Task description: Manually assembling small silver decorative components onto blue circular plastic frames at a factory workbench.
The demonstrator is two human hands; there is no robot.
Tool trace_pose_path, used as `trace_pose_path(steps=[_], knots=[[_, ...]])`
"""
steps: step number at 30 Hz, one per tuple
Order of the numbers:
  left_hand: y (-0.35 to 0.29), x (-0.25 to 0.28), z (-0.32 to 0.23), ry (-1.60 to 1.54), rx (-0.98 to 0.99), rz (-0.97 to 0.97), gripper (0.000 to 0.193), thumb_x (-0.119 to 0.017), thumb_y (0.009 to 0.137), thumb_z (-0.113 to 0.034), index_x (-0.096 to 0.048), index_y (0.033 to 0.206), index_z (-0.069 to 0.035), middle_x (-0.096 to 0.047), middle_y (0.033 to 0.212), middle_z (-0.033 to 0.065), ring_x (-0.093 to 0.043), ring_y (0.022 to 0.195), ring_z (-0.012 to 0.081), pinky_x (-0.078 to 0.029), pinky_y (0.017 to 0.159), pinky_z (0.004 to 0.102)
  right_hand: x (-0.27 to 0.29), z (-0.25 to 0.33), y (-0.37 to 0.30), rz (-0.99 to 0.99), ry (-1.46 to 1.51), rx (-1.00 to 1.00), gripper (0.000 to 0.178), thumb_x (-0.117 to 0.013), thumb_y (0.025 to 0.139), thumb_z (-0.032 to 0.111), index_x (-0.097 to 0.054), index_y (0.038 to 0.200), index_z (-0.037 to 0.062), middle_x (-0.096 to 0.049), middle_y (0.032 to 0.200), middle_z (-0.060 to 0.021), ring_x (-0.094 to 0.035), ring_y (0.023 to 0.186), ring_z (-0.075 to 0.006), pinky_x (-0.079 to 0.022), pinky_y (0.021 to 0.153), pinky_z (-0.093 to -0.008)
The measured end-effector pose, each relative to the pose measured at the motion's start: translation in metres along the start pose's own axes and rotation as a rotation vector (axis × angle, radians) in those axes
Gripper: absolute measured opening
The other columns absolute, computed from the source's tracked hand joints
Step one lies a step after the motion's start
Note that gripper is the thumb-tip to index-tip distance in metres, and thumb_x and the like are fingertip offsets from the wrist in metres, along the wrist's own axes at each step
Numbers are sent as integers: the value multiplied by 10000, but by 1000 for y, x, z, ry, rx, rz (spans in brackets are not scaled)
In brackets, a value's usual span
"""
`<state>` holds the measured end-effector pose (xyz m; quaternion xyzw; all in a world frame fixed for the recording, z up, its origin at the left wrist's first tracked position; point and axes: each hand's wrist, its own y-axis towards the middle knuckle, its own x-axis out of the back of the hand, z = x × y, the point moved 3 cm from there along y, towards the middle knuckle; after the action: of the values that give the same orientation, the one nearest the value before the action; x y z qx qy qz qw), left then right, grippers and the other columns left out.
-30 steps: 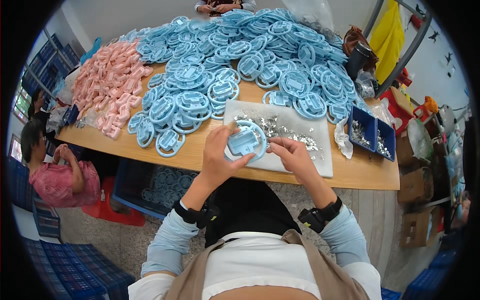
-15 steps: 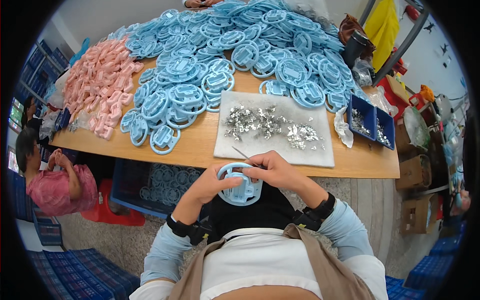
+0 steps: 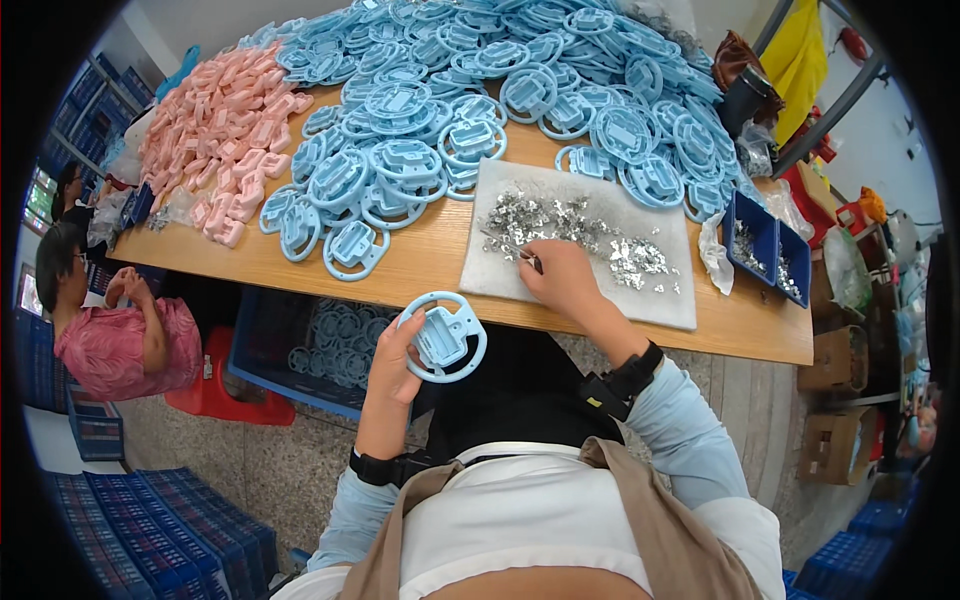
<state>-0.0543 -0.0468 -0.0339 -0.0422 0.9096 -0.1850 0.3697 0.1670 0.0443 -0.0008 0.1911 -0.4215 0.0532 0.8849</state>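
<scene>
My left hand (image 3: 393,362) grips a light-blue plastic ring-shaped part (image 3: 441,338) by its left side, just off the table's front edge. The part is tilted, with a boxy recess in its middle facing up. Over the pale foam mat (image 3: 590,302), my right hand (image 3: 563,283) is closed on a pair of thin metal tweezers (image 3: 512,247). The tweezers' tips lie at the left end of a scatter of small shiny metal pieces (image 3: 545,215). Whether a piece is between the tips is too small to tell.
Heaped light-blue parts (image 3: 400,165) cover the table (image 3: 270,262), beside a pile of pink plastic parts (image 3: 215,140). Blue bins (image 3: 752,238) with metal pieces stand right of the mat. Under the table sits a blue crate (image 3: 262,345). A person in pink (image 3: 125,345) sits at the left.
My right hand has left the blue part and reached forward over the mat with the tweezers. My left hand has shifted slightly left, still holding the part. The view has shifted a little.
</scene>
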Motion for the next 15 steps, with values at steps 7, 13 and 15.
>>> trace_pose_path(steps=[7,13,15], knots=[[-1,7,2,10,3,-9,296,-603,827,-126,-538,1086,3,-614,968,88,-613,877,159,-515,770,293,24,-11,1,110,74,-128,149,-610,696,142,-630,749,4,-597,635,-150,-565,556,-272,-438,539,-335],[0,-6,5,22,13,18,302,-618,824,-144,-546,1078,3,-613,959,80,-611,866,149,-513,756,287,49,-8,1,6,-24,-168,168,-608,704,144,-631,769,-9,-594,640,-169,-559,561,-309,-444,551,-353],[0,-13,6,29,26,37,301,-623,824,-152,-551,1072,2,-613,958,78,-610,860,145,-512,752,286,37,-18,5,-74,-77,-65,170,-601,714,160,-628,761,-1,-595,652,-166,-563,583,-324,-448,563,-379]])
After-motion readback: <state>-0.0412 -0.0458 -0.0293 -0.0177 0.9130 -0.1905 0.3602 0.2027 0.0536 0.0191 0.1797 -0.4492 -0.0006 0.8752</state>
